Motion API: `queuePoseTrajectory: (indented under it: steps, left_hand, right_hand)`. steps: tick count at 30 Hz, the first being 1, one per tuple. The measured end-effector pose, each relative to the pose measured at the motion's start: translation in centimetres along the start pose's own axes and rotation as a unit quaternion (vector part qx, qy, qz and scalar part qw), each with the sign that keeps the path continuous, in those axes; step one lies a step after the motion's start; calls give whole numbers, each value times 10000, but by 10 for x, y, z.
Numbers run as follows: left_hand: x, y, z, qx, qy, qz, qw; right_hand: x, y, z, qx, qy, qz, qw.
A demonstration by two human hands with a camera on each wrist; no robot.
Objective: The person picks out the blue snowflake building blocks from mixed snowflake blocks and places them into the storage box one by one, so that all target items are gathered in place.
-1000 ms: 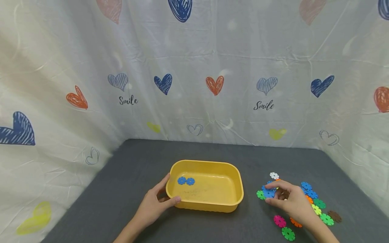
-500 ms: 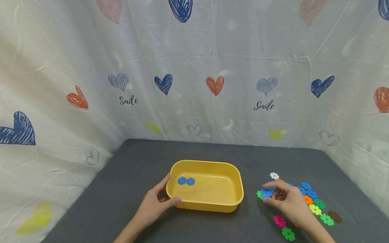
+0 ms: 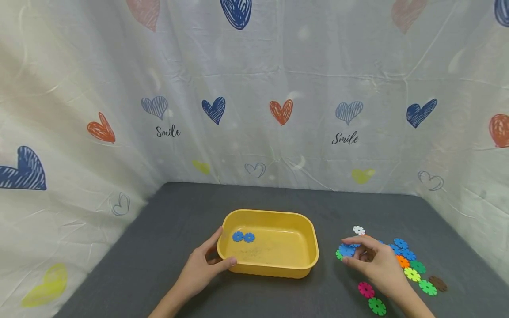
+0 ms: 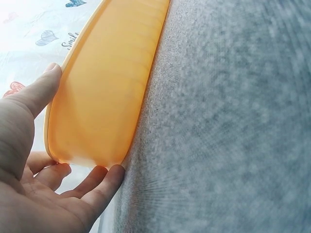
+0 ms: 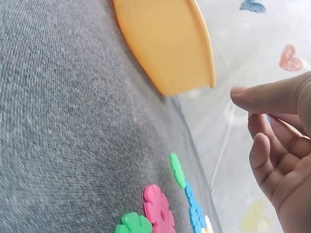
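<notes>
The left hand point(image 3: 200, 265) is seen in the head view, clamped on the left end of a yellow tray point(image 3: 278, 249): the thumb is laid at the near corner and the fingers are set against the end wall. The tray is placed at the middle of a dark table point(image 3: 191, 214), and on its floor, toward the left, a pair of blue discs point(image 3: 249, 237) is held. To the right, the right hand point(image 3: 379, 263) is bent over notched discs, thumb and forefinger parted, and a blue piece point(image 3: 347, 250) is seen between them; whether it is gripped or merely lies beyond cannot be told. Around that hand are spread a white disc point(image 3: 359, 230), an orange disc point(image 3: 403, 261), a yellow disc point(image 3: 412, 274) and a brown disc point(image 3: 438, 284); a pink disc point(image 3: 366, 290) is set nearer, just beside a green disc point(image 3: 377, 306). Behind the table a pale curtain point(image 3: 250, 57) printed with hearts is hung.

In the left wrist view, the tray's rim is pressed by the thumb, and its end is touched from below by fingertips.

In the right wrist view, the thumb and bent fingers are held near the discs, and a sliver of blue is glimpsed among them.
</notes>
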State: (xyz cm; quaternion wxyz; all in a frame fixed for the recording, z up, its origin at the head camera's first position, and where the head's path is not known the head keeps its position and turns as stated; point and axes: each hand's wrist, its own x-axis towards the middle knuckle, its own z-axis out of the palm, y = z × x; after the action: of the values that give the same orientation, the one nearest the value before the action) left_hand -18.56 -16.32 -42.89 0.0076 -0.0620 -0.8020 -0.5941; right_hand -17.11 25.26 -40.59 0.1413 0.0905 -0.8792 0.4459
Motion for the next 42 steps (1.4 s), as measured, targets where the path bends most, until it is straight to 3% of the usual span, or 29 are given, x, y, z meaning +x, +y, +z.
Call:
queuePoseTrajectory:
  steps: [14,25,35,42]
  left_hand:
    - [0,0,0,76,6,-31,10000]
    - [0,0,0,78,13,-46,10000]
    - [0,2,-1,78,9,-57,10000]
    - [0,2,-1,13,-24,-89,10000]
  right_hand:
    - [-3,-7,5,401,63,135,9991]
    - [-5,-18,8,586,290,-115,9978]
    - [-8,-35,12,1152,95,-146,9932]
    - [-2,-50,27,1155,64,-167,9931]
